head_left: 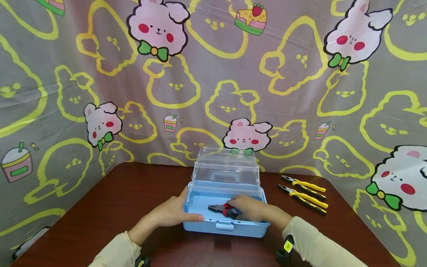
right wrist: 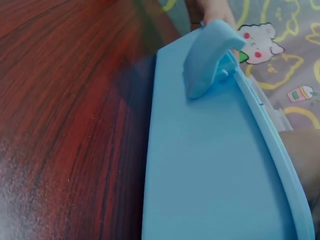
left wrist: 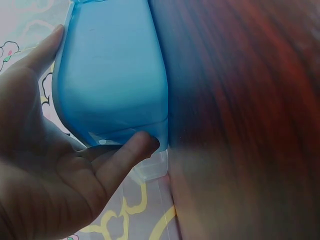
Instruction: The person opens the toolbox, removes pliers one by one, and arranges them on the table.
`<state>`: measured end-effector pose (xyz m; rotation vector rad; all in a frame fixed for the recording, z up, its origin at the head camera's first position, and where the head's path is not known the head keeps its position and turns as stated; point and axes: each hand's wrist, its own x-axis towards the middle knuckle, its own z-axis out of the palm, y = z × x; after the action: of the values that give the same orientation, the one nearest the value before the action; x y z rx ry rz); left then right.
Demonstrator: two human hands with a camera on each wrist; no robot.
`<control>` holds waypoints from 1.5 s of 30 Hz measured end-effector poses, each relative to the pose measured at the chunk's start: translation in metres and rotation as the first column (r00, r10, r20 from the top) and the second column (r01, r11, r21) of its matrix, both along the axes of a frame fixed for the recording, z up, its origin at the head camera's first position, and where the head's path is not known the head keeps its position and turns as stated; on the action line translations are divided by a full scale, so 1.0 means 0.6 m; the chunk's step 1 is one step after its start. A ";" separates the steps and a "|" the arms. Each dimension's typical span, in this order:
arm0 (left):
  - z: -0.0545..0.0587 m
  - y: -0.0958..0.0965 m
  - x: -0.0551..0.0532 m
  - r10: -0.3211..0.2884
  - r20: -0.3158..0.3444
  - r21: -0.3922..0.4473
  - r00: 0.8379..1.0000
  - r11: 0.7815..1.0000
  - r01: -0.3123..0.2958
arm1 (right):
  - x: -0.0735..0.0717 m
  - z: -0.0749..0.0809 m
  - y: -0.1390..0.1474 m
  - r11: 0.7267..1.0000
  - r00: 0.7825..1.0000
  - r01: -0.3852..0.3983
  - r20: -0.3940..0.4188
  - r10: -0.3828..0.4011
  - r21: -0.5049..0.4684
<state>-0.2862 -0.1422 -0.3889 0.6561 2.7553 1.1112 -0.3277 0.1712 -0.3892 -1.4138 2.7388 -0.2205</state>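
Note:
A light blue toolbox with its clear lid raised stands on the table. My left hand holds the toolbox at its left end, thumb over the front corner and fingers along the side. In the left wrist view, the thumb and fingers of that hand span the blue end wall. My right hand reaches inside the box and holds pliers by their red and black handles, jaws toward the left. In the right wrist view, the box front and its latch show; the pliers are hidden there.
Two pairs of pliers with yellow and black handles lie on the table right of the box: a farther pair and a nearer pair. A patterned curtain hangs behind the dark wooden table.

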 end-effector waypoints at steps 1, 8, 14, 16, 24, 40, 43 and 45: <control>0.000 0.000 0.000 -0.001 0.004 0.003 1.000 1.000 0.001 | -0.001 -0.001 0.000 1.000 1.000 -0.009 0.001 0.009 -0.002; -0.001 0.002 0.001 0.001 -0.024 -0.012 1.000 1.000 -0.002 | -0.006 0.003 0.000 0.993 0.998 -0.046 0.049 0.051 -0.108; -0.001 0.002 0.000 0.001 -0.022 -0.012 1.000 1.000 -0.002 | -0.002 0.010 0.004 0.978 0.995 -0.036 0.084 0.054 -0.205; -0.001 0.002 0.000 0.003 -0.020 -0.017 1.000 1.000 -0.004 | 0.000 0.013 0.006 0.976 0.993 -0.016 0.107 0.040 -0.219; -0.002 0.000 -0.001 0.006 -0.025 -0.015 1.000 1.000 -0.006 | 0.013 0.038 0.018 0.961 0.980 0.055 0.199 0.000 -0.272; -0.004 0.001 0.003 0.005 -0.013 0.003 1.000 1.000 -0.005 | 0.028 0.064 0.044 0.949 0.976 0.071 0.217 -0.003 -0.307; -0.004 0.002 0.002 0.007 -0.012 0.005 1.000 1.000 -0.007 | 0.031 0.067 0.054 0.945 0.980 0.076 0.198 -0.012 -0.317; -0.004 0.003 0.002 0.005 -0.014 0.007 1.000 1.000 -0.005 | 0.033 0.069 0.063 0.941 0.983 0.080 0.183 -0.020 -0.328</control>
<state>-0.2852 -0.1405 -0.3914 0.6599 2.7673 1.1228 -0.3077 0.2088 -0.3476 -1.3121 2.6805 -0.8083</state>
